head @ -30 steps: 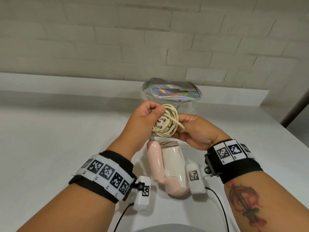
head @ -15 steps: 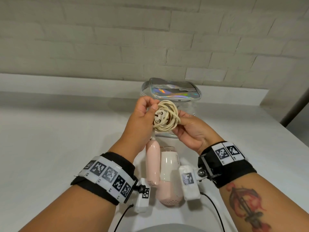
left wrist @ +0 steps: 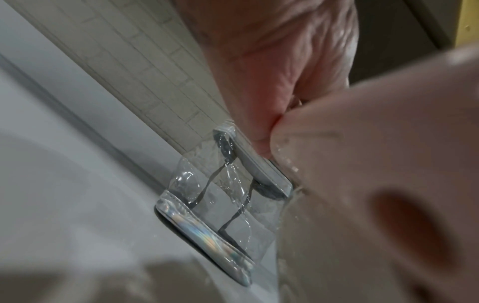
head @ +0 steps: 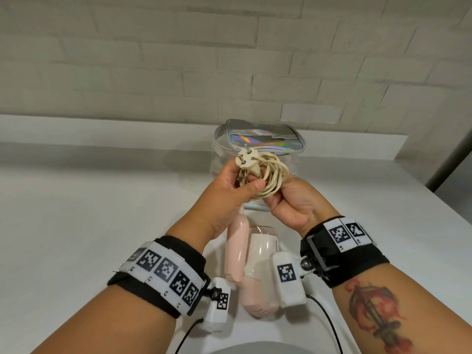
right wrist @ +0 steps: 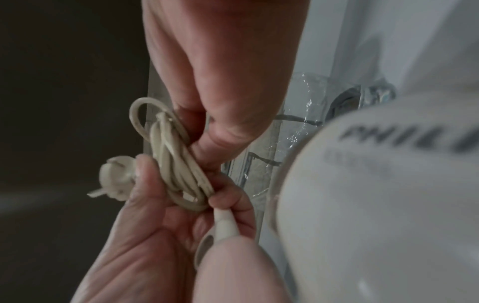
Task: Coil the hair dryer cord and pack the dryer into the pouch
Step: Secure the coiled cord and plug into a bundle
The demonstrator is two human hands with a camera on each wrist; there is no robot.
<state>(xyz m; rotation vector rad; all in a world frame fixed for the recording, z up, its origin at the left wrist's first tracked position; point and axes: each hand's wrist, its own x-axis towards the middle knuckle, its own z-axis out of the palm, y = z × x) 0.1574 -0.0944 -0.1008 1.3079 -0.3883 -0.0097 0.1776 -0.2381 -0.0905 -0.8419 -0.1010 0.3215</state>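
A pink and white hair dryer (head: 255, 267) hangs folded below my hands, its white barrel (right wrist: 376, 205) close to the right wrist camera. The cream cord (head: 272, 175) is bundled in loops above it. My left hand (head: 237, 182) grips the left side of the coil, the plug (head: 246, 159) sticking up with its pins pointing away. My right hand (head: 286, 195) pinches the coil's right side; in the right wrist view its fingers (right wrist: 207, 147) curl over the cord (right wrist: 176, 164). The clear pouch (head: 258, 141) with a holographic rim stands behind, also visible as pouch (left wrist: 220, 201).
A white table (head: 89, 226) spreads all round, with a raised ledge (head: 102, 129) against the white brick wall (head: 178, 60). Black cables (head: 327, 323) trail from the wrist cameras near the front edge.
Both hands lifted the coil slightly toward the pouch. The plug turned from lying inside the coil to sticking up at its left side. The dryer swung a little left.
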